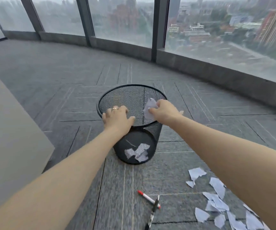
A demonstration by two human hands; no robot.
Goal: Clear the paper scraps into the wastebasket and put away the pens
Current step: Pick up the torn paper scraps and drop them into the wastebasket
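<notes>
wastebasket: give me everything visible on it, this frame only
The wastebasket is a round black wire-mesh bin with a solid rim, tapering to a narrower base. It stands upright on the grey carpet floor. Through the mesh, a few white paper scraps show at the bottom. The left hand rests on the near rim. The right hand holds a paper scrap over the opening.

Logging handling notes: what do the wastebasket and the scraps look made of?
Wastebasket: black metal mesh, likely matte-coated; you can see scraps through its wall. Scraps on the carpet: thin white paper, with torn, jagged edges.
</notes>
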